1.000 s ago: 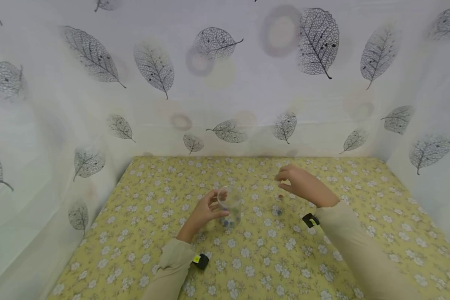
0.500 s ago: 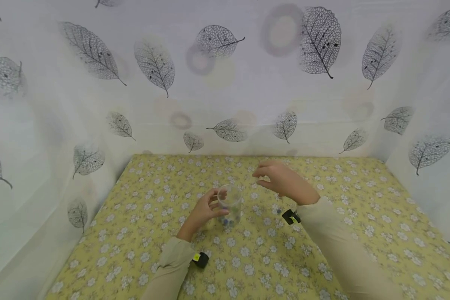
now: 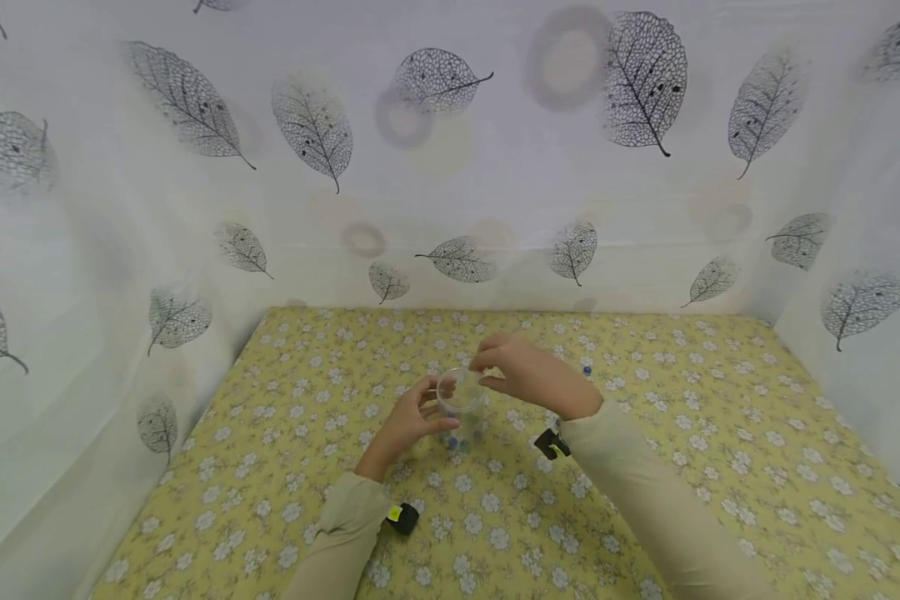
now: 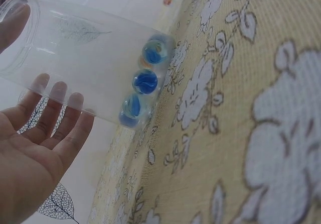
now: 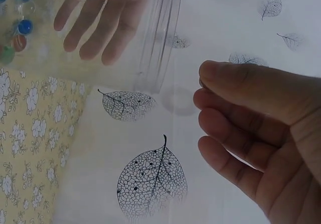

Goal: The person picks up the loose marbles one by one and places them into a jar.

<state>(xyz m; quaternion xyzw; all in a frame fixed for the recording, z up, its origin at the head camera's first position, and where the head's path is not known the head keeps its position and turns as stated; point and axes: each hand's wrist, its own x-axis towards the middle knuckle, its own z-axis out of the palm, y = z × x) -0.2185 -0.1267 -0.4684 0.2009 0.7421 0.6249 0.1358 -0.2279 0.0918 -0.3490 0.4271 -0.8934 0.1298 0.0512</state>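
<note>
My left hand (image 3: 412, 421) holds a clear jar (image 3: 471, 417) upright on the table, thumb and fingers round its side. Inside, at the bottom, lie several glass marbles (image 4: 145, 81), mostly blue ones, with green and reddish ones showing in the right wrist view. Beside the jar's open mouth is my right hand (image 3: 528, 375), thumb and forefinger pinched together. A dark sliver of a marble (image 5: 201, 84) shows between those fingertips; the rest of it is hidden. In the right wrist view a small gap separates the fingertips from the jar's rim.
A blue marble (image 3: 587, 369) lies on the flowered tablecloth (image 3: 487, 517) beyond my right wrist. Another (image 3: 558, 423) is partly covered by the right arm. In the left wrist view an orange-red marble (image 4: 167, 1) sits farther off. Leaf-patterned curtains (image 3: 450, 167) enclose the table.
My right hand has moved left from above the loose marbles to the jar's mouth. This uncovers the far blue marble, while the arm now hides the orange one. The left hand stays at the jar.
</note>
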